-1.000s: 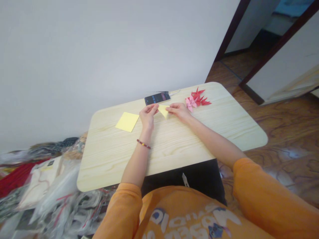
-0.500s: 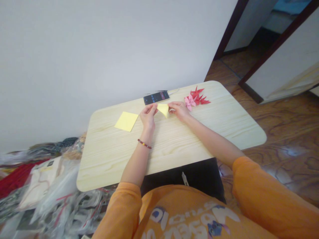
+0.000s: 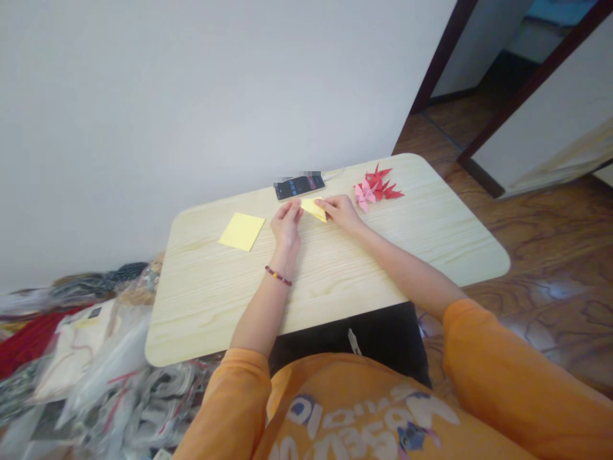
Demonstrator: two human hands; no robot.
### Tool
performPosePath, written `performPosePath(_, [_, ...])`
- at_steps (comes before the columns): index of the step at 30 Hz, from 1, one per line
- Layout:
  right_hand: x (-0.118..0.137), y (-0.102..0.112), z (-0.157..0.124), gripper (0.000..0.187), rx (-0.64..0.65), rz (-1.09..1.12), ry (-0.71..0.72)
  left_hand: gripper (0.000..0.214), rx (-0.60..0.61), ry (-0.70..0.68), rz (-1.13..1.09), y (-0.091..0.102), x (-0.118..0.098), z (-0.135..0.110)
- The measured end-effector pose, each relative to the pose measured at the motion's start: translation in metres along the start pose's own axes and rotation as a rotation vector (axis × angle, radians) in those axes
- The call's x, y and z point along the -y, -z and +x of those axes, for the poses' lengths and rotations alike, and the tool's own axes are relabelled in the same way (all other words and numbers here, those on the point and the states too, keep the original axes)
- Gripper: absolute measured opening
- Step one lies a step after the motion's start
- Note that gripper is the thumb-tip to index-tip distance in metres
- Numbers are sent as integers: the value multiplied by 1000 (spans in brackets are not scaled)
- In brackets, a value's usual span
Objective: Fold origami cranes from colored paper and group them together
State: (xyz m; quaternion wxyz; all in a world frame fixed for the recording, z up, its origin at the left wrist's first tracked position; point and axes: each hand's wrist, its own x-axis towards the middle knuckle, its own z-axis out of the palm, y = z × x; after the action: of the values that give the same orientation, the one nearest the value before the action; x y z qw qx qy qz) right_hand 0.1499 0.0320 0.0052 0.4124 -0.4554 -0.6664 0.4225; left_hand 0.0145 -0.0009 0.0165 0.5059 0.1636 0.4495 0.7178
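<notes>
While left hand [image 3: 286, 225] and right hand [image 3: 341, 213] hold folded yellow paper [image 3: 313, 209] between their fingers [image 3: 293, 207], a flat yellow square [image 3: 241, 231] lies on the table [image 3: 201, 306], left of them.

hands [image 3: 286, 225] [image 3: 341, 212]: 2
flat yellow sq [image 3: 242, 231]: 1
folded yellow sq [image 3: 316, 209]: 1
phone [image 3: 299, 187]: 1
origami cranes [image 3: 378, 187]: pile, no. unclear

- The folded yellow paper [image 3: 313, 209] has changed from a steep point hanging between the hands to a flatter, wider triangle.
- The right hand [image 3: 341, 213] has slid left, and its fingertips [image 3: 319, 202] now reach over the paper's top edge.
</notes>
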Motion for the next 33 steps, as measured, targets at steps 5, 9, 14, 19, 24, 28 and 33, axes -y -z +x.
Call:
performPosePath(5, [-1,-5,-2,53,36,75,-22,14,-20,13,-36,1,1,0])
performPosePath(9, [-1,-10,-3,49,125,176,-12,10,-37,0,-60,2,2,1])
performPosePath(14, [0,-9,-3,54,76,46,9,8,-28,11,-79,4,3,3])
performPosePath(19, [1,-6,-3,57,3,-5,-54,9,-24,40,-103,4,6,4])
performPosePath(24, [7,-8,-6,52,93,103,-32,8,-58,36,-142,5,6,5])
performPosePath(28, [9,-10,-6,43,139,124,-10,13,-100,15,-162,6,1,6])
performPosePath(33, [7,-10,-6,49,75,12,14,11,-122,5,-153,5,0,4])
